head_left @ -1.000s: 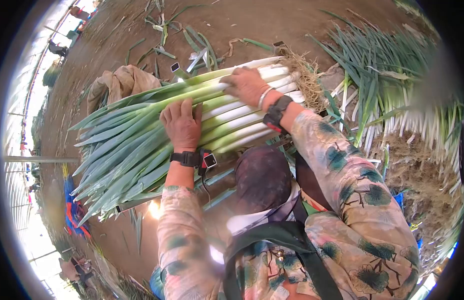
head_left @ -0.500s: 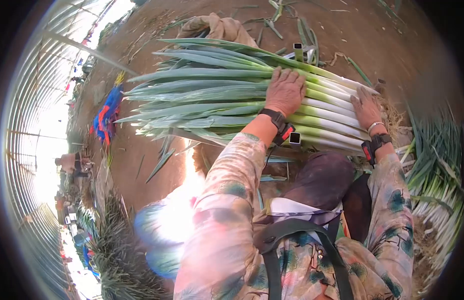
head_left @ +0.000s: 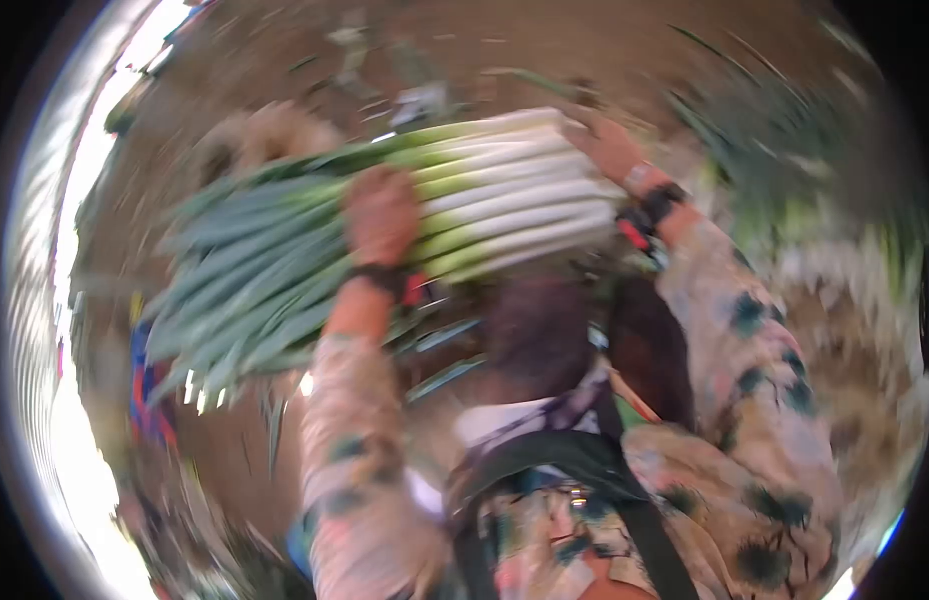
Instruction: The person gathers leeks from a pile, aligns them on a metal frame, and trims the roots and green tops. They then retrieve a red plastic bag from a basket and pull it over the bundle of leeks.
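A broad layer of long green onions (head_left: 485, 190) lies crosswise in front of my knees, green leaves to the left and white stalks to the right. My left hand (head_left: 382, 215) is on top, where the leaves meet the pale stalks, its blurred fingers looking curled onto them. At the far corner of the root end, my right hand (head_left: 615, 155) touches the white stalks. Motion smears its fingers, so I cannot make out its grip. The roots are mostly hidden or blurred. Each wrist wears a dark strap with a red part.
More green onions (head_left: 785, 140) lie on the ground to the right. Beyond the leaves is a crumpled tan cloth or sack (head_left: 275, 135). Loose leaves litter the brown soil (head_left: 585, 40). A blue and red bundle (head_left: 150, 385) lies at the left, near the bright greenhouse wall.
The view has swung, shifting the onions left and tilting their root end upward in the picture. My right hand has moved from on top of the white stalks to the far root-end corner.
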The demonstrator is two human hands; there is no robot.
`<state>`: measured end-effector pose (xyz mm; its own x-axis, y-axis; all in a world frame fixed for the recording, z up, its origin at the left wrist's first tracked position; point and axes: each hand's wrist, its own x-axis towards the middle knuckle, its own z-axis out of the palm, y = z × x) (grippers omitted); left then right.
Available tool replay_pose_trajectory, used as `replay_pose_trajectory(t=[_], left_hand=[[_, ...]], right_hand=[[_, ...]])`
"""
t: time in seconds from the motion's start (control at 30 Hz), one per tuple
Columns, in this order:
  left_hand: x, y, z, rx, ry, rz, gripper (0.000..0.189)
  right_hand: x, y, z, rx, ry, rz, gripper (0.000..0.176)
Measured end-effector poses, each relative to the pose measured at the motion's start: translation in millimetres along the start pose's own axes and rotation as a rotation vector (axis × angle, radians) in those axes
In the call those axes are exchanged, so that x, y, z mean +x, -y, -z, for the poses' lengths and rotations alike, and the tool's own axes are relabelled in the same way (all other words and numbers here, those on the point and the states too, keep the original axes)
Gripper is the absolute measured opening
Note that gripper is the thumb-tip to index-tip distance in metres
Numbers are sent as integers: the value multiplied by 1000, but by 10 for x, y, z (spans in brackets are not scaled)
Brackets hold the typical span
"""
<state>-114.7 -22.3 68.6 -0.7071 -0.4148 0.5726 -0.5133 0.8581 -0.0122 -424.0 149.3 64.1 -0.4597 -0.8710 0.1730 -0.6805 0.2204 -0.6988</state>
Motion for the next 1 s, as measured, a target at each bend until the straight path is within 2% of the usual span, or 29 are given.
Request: replay_pose_trajectory(t=[0.03,0.07,0.1,0.17,0.23,0.3,0.37,0.43,0.5,0.53,0.63,0.67,0.77,0.8,0.93,0.97,1.0], left_hand=[[-8,7,-59,-10,-34,-44,9],[26,-43,-15,75,74,-10,10],[23,-30,-58,49,21,0,16],[-15,80,-150,133,95,-32,24],[56,-103,-29,115,135,67,24],[80,-122,-3,137,169,72,26],[74,-116,-11,154,195,75,27],[72,-128,-15,171,225,80,29],[77,-139,-11,184,255,92,30],[85,-144,-7,174,273,89,32],[95,-190,9,181,295,117,34],[122,-207,8,185,299,130,35],[122,-187,-1,184,289,117,35],[128,-202,9,187,289,116,35],[120,-180,13,184,274,99,34],[113,-170,-10,178,268,93,34],[110,-175,-18,179,272,104,34]], right_hand=[[-167,-95,186,89,-137,28,45],[-320,-200,381,171,-279,79,43],[-516,-371,492,378,-375,1,34],[-1066,-560,829,191,-522,-252,38],[-1714,-1018,881,117,-537,-538,38],[-2422,-1767,590,133,-542,-795,40],[-3186,-2275,379,50,-391,-1041,40],[-3740,-2500,233,-65,-488,-1083,39],[-4127,-2873,123,-92,-467,-1220,37],[-4247,-2945,55,-148,-578,-1237,35],[-4534,-3406,-205,-221,-309,-1298,38],[-4399,-3372,-176,-156,-251,-1351,44],[-4221,-3311,-292,-172,-201,-1496,50],[-4176,-3233,-301,-190,-281,-1475,50],[-4106,-3041,-54,50,-252,-1314,50],[-4249,-3201,-167,113,-304,-1175,44],[-4213,-3060,-94,505,-415,-1247,38]])
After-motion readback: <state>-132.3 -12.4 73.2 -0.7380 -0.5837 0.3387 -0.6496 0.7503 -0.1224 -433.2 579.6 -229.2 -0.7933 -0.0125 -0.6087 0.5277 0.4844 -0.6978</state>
